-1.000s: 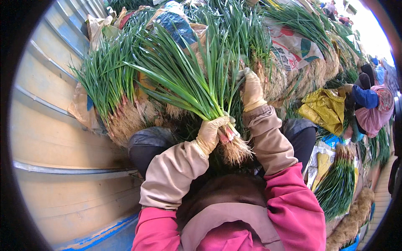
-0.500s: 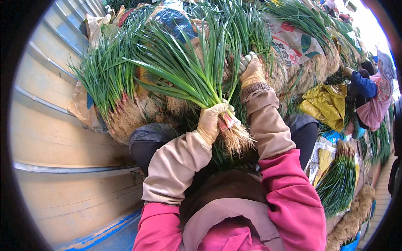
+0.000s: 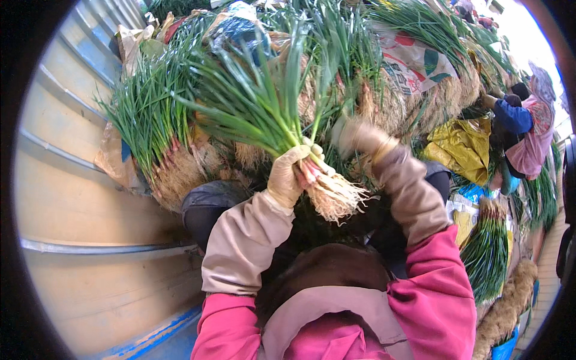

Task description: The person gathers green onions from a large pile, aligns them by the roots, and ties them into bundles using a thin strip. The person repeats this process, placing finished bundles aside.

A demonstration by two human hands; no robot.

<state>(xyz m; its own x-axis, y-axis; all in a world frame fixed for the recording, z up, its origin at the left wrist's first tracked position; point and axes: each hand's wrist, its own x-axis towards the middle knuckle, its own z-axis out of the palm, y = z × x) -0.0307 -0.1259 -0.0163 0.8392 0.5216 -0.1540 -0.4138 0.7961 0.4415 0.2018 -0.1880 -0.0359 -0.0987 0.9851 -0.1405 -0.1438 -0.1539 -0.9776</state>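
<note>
My gloved left hand [image 3: 284,180] grips a bunch of green garlic [image 3: 271,119] around its pinkish stem bases. The long green leaves fan up and away from me, while pale stringy roots hang out to the right of my fist. To the right of the bunch is my gloved right hand [image 3: 363,138], smeared by motion and apart from the held stems. Whether its fingers hold anything is not readable. Beyond my left knee lies a larger pile of green garlic [image 3: 150,129], its tan roots turned toward me.
A ribbed metal wall [image 3: 102,204] runs along my left. More rooted bundles [image 3: 390,105] lie ahead beside a printed plastic sack [image 3: 414,57]. On the right are a yellow sack [image 3: 461,150], another person [image 3: 531,123] at work, and a bundle [image 3: 487,252] with leaves pointing toward me.
My right hand has pulled back from the far leaves, toward me and slightly right. The bunch in my left hand has shifted a little left, and its leaves are now blurred.
</note>
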